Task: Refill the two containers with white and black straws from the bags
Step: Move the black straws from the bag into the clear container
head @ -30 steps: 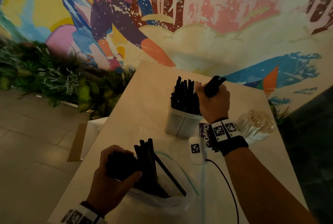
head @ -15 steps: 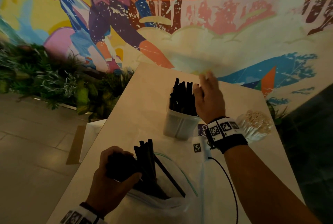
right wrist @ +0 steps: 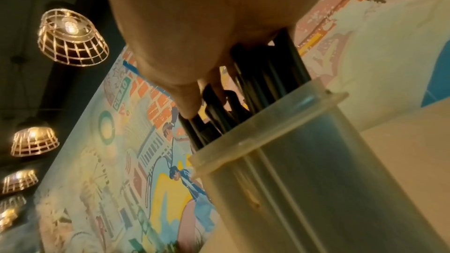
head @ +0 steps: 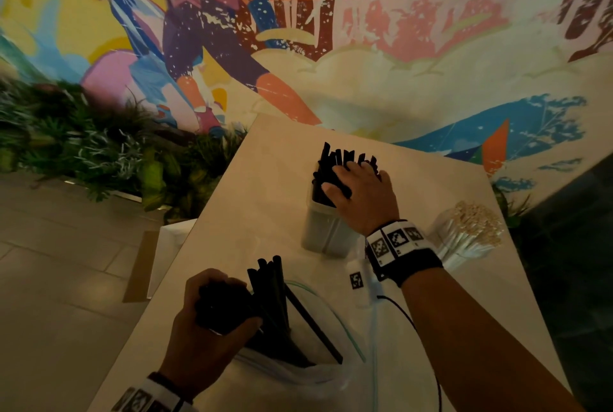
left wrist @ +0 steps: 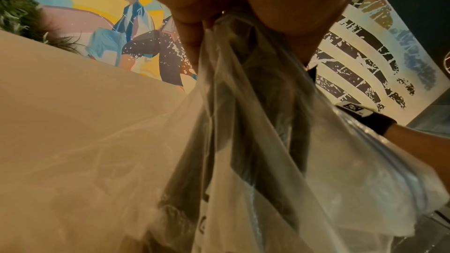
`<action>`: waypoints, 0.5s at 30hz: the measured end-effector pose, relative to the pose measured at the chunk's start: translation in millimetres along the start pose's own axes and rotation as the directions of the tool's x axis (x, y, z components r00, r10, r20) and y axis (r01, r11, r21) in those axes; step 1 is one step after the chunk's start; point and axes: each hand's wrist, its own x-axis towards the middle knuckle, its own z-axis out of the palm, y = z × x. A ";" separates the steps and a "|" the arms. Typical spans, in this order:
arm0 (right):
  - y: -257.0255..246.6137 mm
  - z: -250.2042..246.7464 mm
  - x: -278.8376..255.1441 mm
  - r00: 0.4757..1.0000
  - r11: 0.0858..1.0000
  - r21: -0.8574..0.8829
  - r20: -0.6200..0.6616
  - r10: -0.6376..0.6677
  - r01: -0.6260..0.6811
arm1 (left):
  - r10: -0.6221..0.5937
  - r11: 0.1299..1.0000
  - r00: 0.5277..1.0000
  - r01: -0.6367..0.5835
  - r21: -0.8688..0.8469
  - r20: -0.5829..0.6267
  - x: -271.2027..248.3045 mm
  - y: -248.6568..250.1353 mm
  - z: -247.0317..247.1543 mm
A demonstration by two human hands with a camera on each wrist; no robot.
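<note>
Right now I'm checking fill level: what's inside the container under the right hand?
Black straws stand upright in the container; the right hand covers several tips.

Your arms are bare from wrist to elbow, with no sleeves in sight. Your right hand (head: 363, 194) wears a broad black wrist strap (head: 409, 264) topped by a white band carrying three square black-and-white tracking markers (head: 396, 239). A small white module with one more marker (head: 356, 280) hangs beneath that wrist, and a thin black cable (head: 428, 345) trails from it back along your forearm. Your left hand (head: 205, 338) wears a similar white marker band (head: 142, 401) at the wrist, only partly in view.
</note>
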 end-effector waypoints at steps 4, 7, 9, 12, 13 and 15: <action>-8.2 -12.2 -11.6 0.971 0.987 0.157 -0.239 0.009 0.030 | -0.005 1.000 1.000 0.005 -0.020 0.012 0.5 3.0 -0.8; -30.9 -31.2 -45.2 0.931 0.845 0.516 -0.359 0.067 0.138 | -0.015 0.999 1.000 0.016 -0.044 0.007 0.6 4.0 -2.2; -45.5 -40.8 -72.3 0.992 0.688 0.723 -0.120 0.050 0.052 | -0.019 0.999 1.000 0.019 -0.051 0.001 1.4 3.5 -1.5; -55.4 -30.0 -105.0 0.978 0.613 0.784 0.189 -0.088 -0.097 | -0.003 0.999 1.000 0.003 -0.042 0.010 2.4 3.6 -0.9; -57.5 -23.6 -112.5 0.963 0.610 0.781 0.246 -0.110 -0.130 | 0.002 0.999 1.000 -0.001 -0.038 0.013 2.6 4.1 -0.5; -59.4 -12.1 -123.7 0.940 0.620 0.761 0.324 -0.108 -0.191 | 0.007 0.999 1.000 -0.006 -0.048 0.018 2.6 4.2 0.5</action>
